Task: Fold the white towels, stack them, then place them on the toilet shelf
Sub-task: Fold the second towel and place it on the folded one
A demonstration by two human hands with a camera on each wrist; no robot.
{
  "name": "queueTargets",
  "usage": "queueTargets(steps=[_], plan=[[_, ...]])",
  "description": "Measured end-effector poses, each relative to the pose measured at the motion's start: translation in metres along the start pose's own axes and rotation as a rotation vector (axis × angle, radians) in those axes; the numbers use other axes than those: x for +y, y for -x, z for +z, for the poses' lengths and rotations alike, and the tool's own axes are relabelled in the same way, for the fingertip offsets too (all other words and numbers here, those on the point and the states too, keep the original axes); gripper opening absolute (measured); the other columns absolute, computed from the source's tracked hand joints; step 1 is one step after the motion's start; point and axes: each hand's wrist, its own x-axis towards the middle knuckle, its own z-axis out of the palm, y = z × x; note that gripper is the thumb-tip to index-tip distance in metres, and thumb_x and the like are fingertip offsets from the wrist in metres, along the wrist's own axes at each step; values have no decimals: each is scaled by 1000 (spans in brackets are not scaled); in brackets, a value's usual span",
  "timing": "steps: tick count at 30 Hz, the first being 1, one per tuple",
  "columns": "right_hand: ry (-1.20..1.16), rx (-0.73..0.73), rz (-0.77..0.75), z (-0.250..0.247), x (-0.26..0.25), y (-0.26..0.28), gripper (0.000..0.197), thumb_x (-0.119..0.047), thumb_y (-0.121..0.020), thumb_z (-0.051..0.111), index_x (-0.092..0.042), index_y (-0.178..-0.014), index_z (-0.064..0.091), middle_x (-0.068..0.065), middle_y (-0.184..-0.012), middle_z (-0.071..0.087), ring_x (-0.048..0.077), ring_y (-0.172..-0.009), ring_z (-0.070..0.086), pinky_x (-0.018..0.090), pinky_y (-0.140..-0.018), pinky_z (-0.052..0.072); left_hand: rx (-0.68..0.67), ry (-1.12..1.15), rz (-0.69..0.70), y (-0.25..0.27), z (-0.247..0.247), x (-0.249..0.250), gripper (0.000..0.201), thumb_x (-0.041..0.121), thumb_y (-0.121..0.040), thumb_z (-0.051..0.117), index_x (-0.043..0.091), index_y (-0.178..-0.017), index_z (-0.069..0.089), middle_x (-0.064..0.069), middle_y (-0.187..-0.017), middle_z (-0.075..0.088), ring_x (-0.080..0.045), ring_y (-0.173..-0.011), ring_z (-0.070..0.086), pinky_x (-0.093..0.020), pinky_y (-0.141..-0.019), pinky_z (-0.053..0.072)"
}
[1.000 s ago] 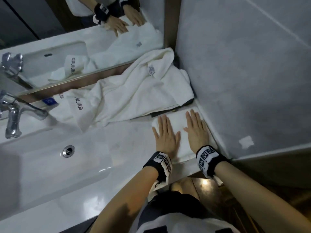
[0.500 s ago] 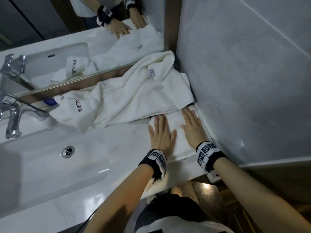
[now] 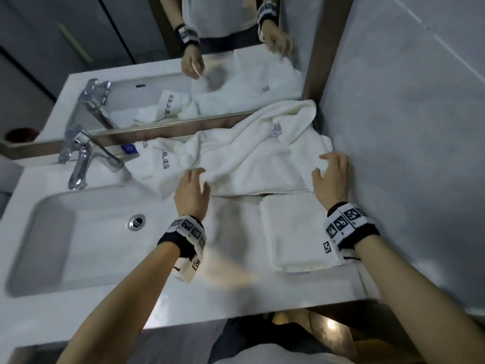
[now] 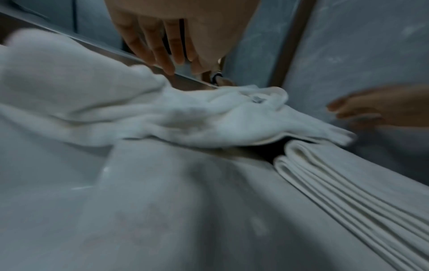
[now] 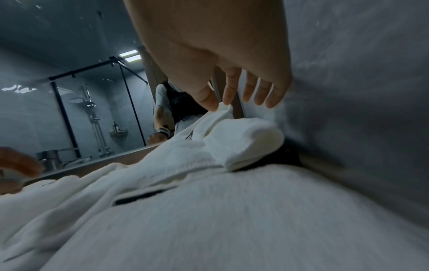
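Towels lie on the white counter (image 3: 236,292) beside the sink basin (image 3: 86,232), which holds only its metal drain (image 3: 137,222). One folded towel (image 3: 294,232) rests flat near the grey wall (image 3: 406,127), its layered edges visible in the left wrist view. Behind it, a crumpled towel (image 3: 249,158) spreads along the mirror (image 3: 210,61), and its near edge overlaps the folded one. The left hand (image 3: 191,193) is over the near edge of the crumpled towel with loosely curved fingers, holding nothing. The right hand (image 3: 332,177) has spread fingers at the towel's right end; whether they touch the cloth I cannot tell. The faucet (image 3: 81,158) stands at the left. Motion blur softens both hands, and the embroidered characters are not readable.
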Motion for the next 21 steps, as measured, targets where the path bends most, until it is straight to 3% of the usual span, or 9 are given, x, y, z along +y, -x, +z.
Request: queueTargets(steps=[6,10,13,15,16,18,19,21], plan=[[-13,-132,100,18,-18,-44,43,-8,-85,57,-2,-126,45,20,-138,42,35,-128,39,39,-104,31,133,-12,-267,-48,-30,-58,48,19,-82,64,1,-124,47,-18,-129,48,-37,-116,47,-46,-90,40],[40,-231,153,27,-37,-75,59,-20,-86,61,-2,-137,35,23,-141,41,38,-130,40,45,-107,33,69,256,-420,-77,-40,-75,67,21,-87,64,-7,-137,29,-24,-138,42,-37,-126,45,-44,-105,37],[28,-287,241,38,-55,-94,77,-31,-87,63,-5,-146,20,20,-149,33,36,-136,33,44,-110,29,-29,315,-559,-98,-43,-80,65,29,-89,61,-3,-137,32,-23,-135,51,-35,-127,47,-38,-103,35],[-1,-292,317,45,-63,-105,83,-36,-86,64,-6,-148,16,19,-151,30,37,-138,29,45,-111,26,-115,294,-621,-113,-44,-83,53,36,-89,60,-2,-125,48,-22,-128,57,-35,-123,50,-36,-98,37],[-3,-272,340,48,-66,-109,83,-36,-86,64,-7,-147,17,19,-150,31,37,-137,29,47,-111,27,-149,298,-636,-120,-43,-85,44,38,-89,59,-1,-109,58,-22,-119,61,-35,-117,54,-35,-92,39],[-37,-182,341,52,-68,-115,74,-28,-85,67,-9,-144,27,19,-146,37,37,-134,34,47,-108,31,-188,346,-673,-133,-41,-87,40,42,-87,59,5,-73,55,-19,-95,62,-33,-100,59,-33,-80,40],[-83,-138,325,54,-69,-117,67,-22,-84,67,-10,-141,33,18,-144,41,37,-132,38,45,-106,34,-201,379,-700,-138,-40,-87,42,44,-86,60,8,-67,51,-16,-89,60,-32,-93,58,-33,-78,40],[-173,-132,287,56,-72,-120,52,-10,-85,64,-9,-133,45,17,-138,49,35,-128,44,40,-104,38,-215,430,-726,-146,-40,-89,40,44,-85,62,9,-69,52,-14,-89,58,-27,-87,55,-31,-77,39]])
